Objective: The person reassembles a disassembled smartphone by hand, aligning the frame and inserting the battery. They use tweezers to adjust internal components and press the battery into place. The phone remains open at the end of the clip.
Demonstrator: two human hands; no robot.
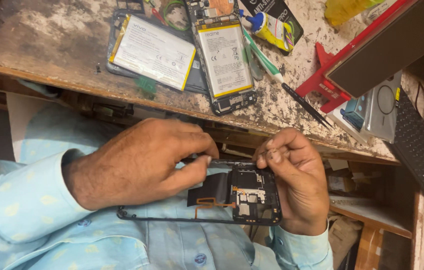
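An opened black phone (244, 192) with its back off lies across my lap, showing a circuit board, metal shields and an orange flex cable. My left hand (137, 162) rests over its left half, thumb and forefinger pinched at the top edge of the frame. My right hand (294, 177) grips the phone's right end, fingertips pressed on the same top edge near my left thumb. The battery bay under my left hand is mostly hidden.
On the worn wooden bench (47, 45) lie two opened phones with white batteries (153, 51) (226, 57), a green-and-white tool (262, 60), black tweezers (304, 104), a yellow glue tube (272, 29), a red stand (329, 82) and a dark keyboard (419, 145) at right.
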